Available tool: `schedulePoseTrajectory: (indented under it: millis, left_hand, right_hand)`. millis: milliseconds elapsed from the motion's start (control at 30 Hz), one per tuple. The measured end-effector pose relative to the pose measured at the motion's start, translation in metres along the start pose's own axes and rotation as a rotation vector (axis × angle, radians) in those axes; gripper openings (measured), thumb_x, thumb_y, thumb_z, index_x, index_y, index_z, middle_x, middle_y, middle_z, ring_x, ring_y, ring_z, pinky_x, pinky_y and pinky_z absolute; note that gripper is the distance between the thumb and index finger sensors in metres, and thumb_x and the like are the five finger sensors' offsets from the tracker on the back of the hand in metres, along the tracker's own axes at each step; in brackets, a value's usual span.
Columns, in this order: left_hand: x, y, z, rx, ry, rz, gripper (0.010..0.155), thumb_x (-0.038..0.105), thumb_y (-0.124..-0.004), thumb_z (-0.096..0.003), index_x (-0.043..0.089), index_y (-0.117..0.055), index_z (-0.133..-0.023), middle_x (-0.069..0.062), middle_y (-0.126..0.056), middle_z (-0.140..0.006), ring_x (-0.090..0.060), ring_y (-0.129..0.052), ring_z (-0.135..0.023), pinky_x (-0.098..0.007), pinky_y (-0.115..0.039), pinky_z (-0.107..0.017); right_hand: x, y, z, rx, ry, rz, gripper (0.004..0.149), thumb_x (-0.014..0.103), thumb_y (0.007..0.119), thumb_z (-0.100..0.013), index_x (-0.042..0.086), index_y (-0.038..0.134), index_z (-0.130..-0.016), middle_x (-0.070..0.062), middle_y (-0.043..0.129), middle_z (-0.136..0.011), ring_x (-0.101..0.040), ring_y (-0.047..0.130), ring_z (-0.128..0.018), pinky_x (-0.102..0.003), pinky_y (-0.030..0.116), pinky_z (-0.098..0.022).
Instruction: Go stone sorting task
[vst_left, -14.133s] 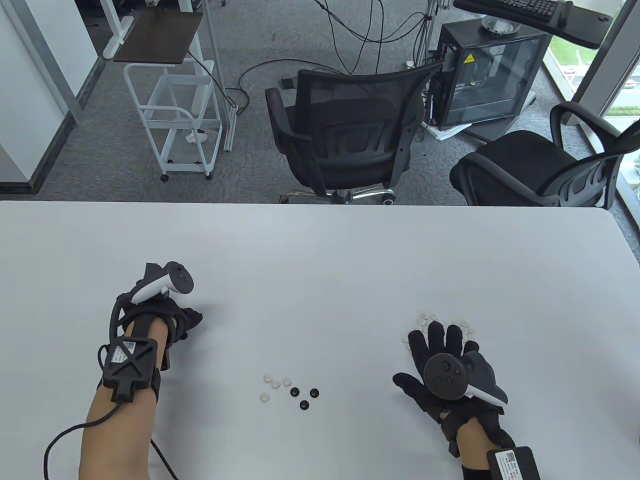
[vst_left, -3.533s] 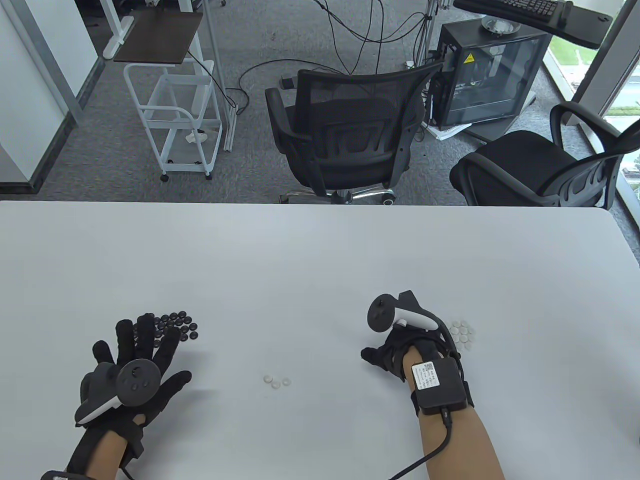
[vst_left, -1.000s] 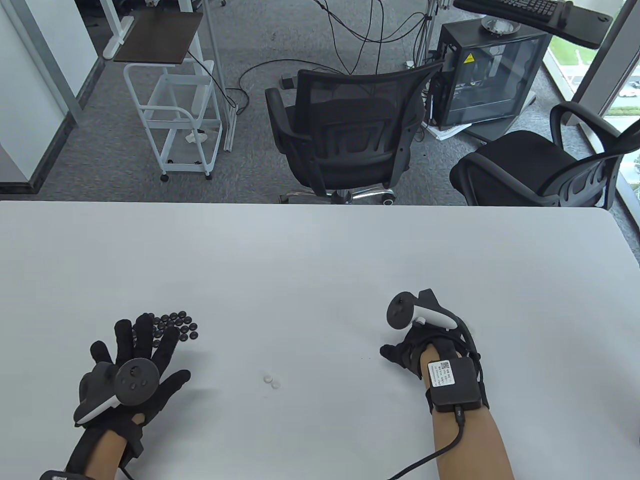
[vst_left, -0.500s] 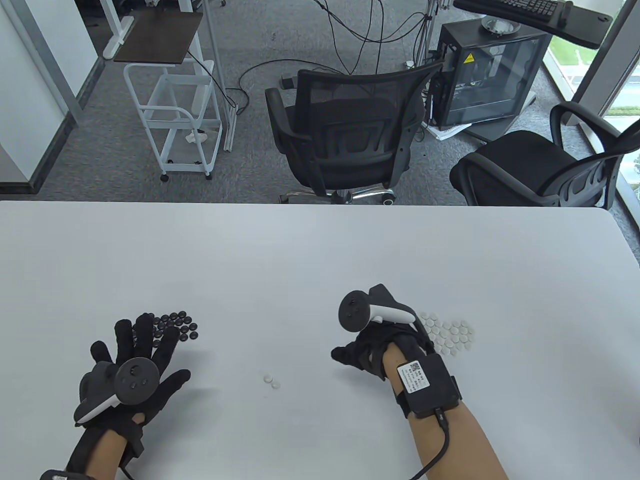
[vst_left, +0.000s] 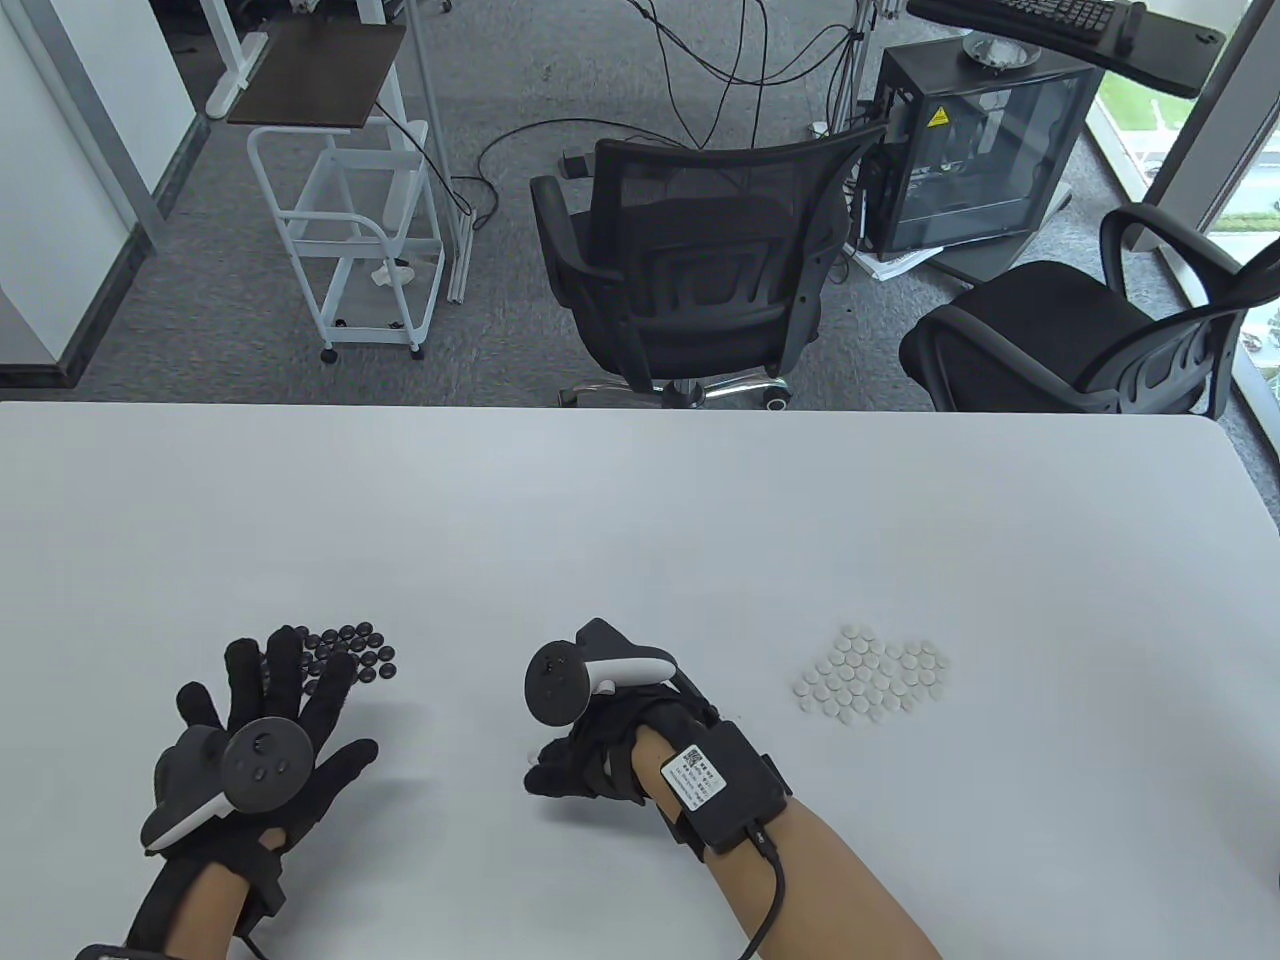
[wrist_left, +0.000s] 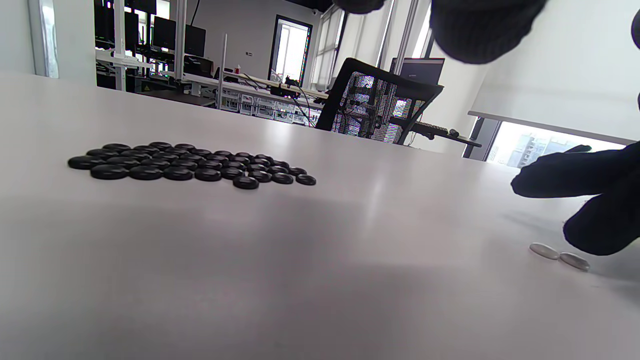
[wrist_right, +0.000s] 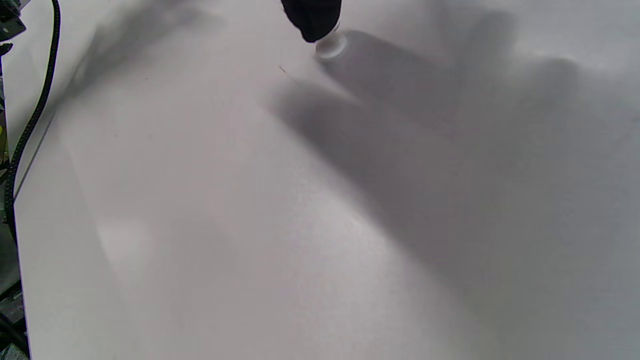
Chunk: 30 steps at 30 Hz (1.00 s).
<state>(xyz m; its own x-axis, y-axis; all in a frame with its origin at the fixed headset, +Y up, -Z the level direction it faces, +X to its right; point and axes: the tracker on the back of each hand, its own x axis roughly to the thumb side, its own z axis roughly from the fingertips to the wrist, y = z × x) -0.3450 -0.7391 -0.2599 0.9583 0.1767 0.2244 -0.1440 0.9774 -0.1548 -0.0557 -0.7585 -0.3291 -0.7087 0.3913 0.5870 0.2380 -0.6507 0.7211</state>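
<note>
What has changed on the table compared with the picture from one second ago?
The right hand moved left from the white pile to the two loose white stones, now reaching them. The left hand stayed flat beside the black pile; both piles are unchanged.

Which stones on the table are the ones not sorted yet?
On the white table, between the cluster of flat black stones and the patch of round white stones, the right hand reaches down. Beside its fingertips lie two loose white stones, side by side, away from either group.
</note>
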Motion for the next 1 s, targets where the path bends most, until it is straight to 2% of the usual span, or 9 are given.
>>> schedulePoseTrajectory:
  millis: [100,200,333,433,600,733,833,1000]
  left_hand:
    - [-0.001,0.001,0.001,0.004,0.000,0.003,0.080,0.059,-0.055,-0.0586,0.023,-0.020,-0.120,-0.025,0.015,-0.113,-0.054,0.020,-0.094,-0.082,0.006,-0.048]
    - [-0.002,0.001,0.002,0.009,-0.001,0.009,0.079,0.058,-0.055,-0.0588,0.023,-0.020,-0.120,-0.025,0.015,-0.113,-0.054,0.020,-0.094,-0.082,0.006,-0.048]
    - [-0.002,0.002,0.002,0.010,0.001,0.009,0.080,0.058,-0.056,-0.0588,0.023,-0.020,-0.120,-0.025,0.015,-0.113,-0.054,0.020,-0.094,-0.082,0.006,-0.048]
    - [-0.002,0.002,0.002,0.009,-0.001,0.007,0.080,0.058,-0.056,-0.0588,0.023,-0.020,-0.120,-0.025,0.015,-0.113,-0.054,0.020,-0.094,-0.082,0.006,-0.048]
    - [-0.002,0.001,0.002,0.005,0.000,0.006,0.080,0.058,-0.056,-0.0590,0.022,-0.020,-0.120,-0.025,0.015,-0.113,-0.054,0.020,-0.094,-0.082,0.006,-0.048]
    - [-0.001,0.000,0.001,-0.003,0.001,0.000,0.079,0.058,-0.056,-0.0590,0.023,-0.021,-0.120,-0.025,0.015,-0.113,-0.054,0.020,-0.094,-0.082,0.006,-0.048]
    - [-0.001,0.000,0.001,-0.006,0.000,-0.003,0.079,0.058,-0.056,-0.0590,0.022,-0.021,-0.120,-0.025,0.015,-0.113,-0.054,0.019,-0.094,-0.082,0.006,-0.048]
    - [-0.001,-0.001,0.000,-0.014,0.005,-0.002,0.079,0.058,-0.056,-0.0591,0.022,-0.020,-0.120,-0.025,0.015,-0.113,-0.054,0.019,-0.094,-0.082,0.006,-0.048]
  right_hand:
    - [-0.002,0.004,-0.003,0.022,0.017,0.015,0.070,0.047,0.052,-0.058,0.002,0.057,-0.112,-0.047,0.001,-0.104,-0.072,-0.007,-0.081,-0.091,0.011,-0.049]
    - [-0.015,0.006,0.008,0.041,0.043,0.010,0.069,0.048,0.052,-0.057,0.004,0.059,-0.111,-0.046,0.004,-0.106,-0.071,-0.006,-0.082,-0.091,0.012,-0.049]
    - [-0.060,0.008,0.044,0.044,0.195,-0.039,0.068,0.048,0.052,-0.057,0.005,0.064,-0.109,-0.045,0.007,-0.107,-0.072,-0.004,-0.082,-0.092,0.013,-0.050]
    - [-0.098,0.017,0.080,0.038,0.317,-0.091,0.067,0.048,0.053,-0.057,0.006,0.066,-0.108,-0.045,0.008,-0.107,-0.072,-0.004,-0.082,-0.092,0.014,-0.050]
    - [-0.152,0.046,0.143,0.008,0.488,-0.189,0.067,0.048,0.053,-0.056,0.007,0.067,-0.107,-0.045,0.009,-0.107,-0.072,-0.003,-0.083,-0.092,0.014,-0.049]
    - [-0.181,0.065,0.179,-0.031,0.587,-0.241,0.067,0.047,0.054,-0.056,0.007,0.063,-0.109,-0.045,0.006,-0.106,-0.071,-0.004,-0.083,-0.092,0.013,-0.050]
    - [-0.197,0.076,0.196,-0.067,0.622,-0.293,0.067,0.047,0.054,-0.057,0.007,0.057,-0.111,-0.045,0.003,-0.105,-0.072,-0.006,-0.082,-0.092,0.012,-0.050]
    - [-0.214,0.087,0.210,-0.122,0.634,-0.347,0.069,0.046,0.053,-0.057,0.008,0.049,-0.113,-0.045,-0.002,-0.104,-0.071,-0.007,-0.082,-0.092,0.011,-0.050]
